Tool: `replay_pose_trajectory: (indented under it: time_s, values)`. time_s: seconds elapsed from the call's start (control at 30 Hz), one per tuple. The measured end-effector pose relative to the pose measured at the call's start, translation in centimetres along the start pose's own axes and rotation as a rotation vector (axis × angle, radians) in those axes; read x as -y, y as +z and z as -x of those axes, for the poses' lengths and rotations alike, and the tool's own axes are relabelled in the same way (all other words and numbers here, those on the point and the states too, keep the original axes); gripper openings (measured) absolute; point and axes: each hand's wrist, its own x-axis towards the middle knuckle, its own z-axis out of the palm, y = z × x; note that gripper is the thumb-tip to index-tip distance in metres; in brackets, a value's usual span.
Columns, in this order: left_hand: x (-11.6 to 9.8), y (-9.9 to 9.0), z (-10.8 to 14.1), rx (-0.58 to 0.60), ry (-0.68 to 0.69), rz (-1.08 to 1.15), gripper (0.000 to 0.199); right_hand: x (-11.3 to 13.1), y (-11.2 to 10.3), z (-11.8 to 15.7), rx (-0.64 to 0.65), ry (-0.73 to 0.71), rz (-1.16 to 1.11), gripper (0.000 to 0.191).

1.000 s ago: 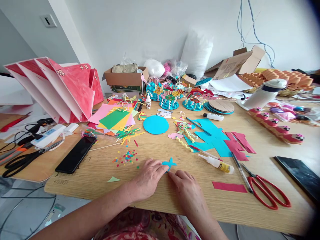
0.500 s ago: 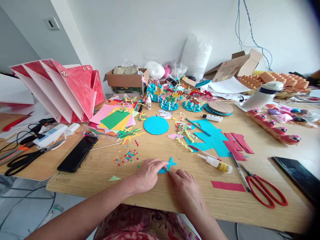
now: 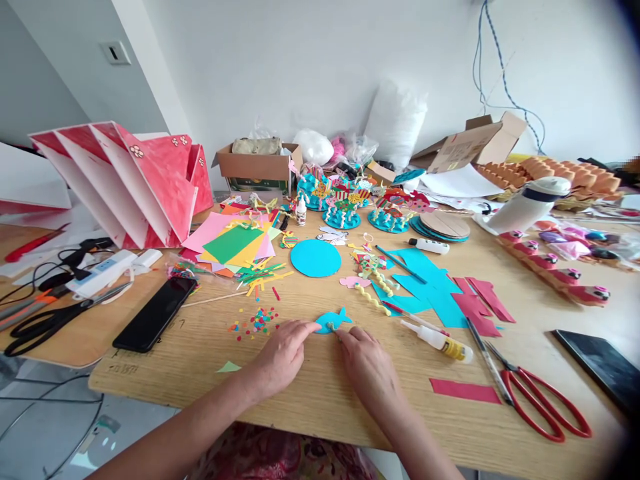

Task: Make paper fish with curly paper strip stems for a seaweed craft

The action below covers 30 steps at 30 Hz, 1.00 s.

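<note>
A blue paper fish lies flat on the table in front of me, its tail pointing up and to the right. My left hand is at the fish's head end, fingers mostly curled, with the index fingertip pressing on the edge. From the right, my right hand reaches in with fingers pinched together at the fish's lower edge. At its fingertips is a small yellow-green piece resting on the fish, too small to make out clearly. Colored paper dots are scattered left of the fish.
A blue disc lies beyond the fish. To the right are a glue bottle, a pen, red-handled scissors and a red strip. A black phone lies left. Finished-looking blue-based crafts stand behind.
My left hand has drawn back left from over the fish to its edge, uncovering the body. The right hand stays at the lower edge. The view has shifted slightly.
</note>
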Motion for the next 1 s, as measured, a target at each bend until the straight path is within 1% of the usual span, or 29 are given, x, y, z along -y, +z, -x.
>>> replay_pose_trajectory:
  time_s: [0.23, 0.43, 0.6, 0.8, 0.9, 1.0]
  values:
    - [-0.1, -0.3, 0.5, -0.013, -0.008, -0.027, 0.054, -0.4, -1.4, -4.5, 0.013, -0.003, 0.037, 0.03]
    - [0.1, -0.7, 1.1, -0.011, -0.034, -0.043, 0.055, -0.1, -1.9, -6.7, -0.003, 0.014, 0.074, 0.029]
    - [-0.1, -0.8, 1.4, -0.013, -0.053, -0.062, 0.054, -0.1, -2.0, -7.5, -0.026, 0.024, 0.093, 0.028]
    - [-0.4, -0.9, 1.5, -0.011, -0.055, -0.075, 0.053, 0.0, -2.5, -7.9, -0.06, 0.034, 0.092, 0.024]
    - [-0.5, -0.9, 1.6, -0.027, -0.05, -0.074, 0.052, 0.0, -3.3, -7.9, -0.087, 0.021, 0.069, 0.023]
    - [-0.4, -1.1, 1.7, -0.034, -0.064, -0.065, 0.052, -0.1, -4.7, -7.4, -0.133, 0.009, 0.04, 0.024]
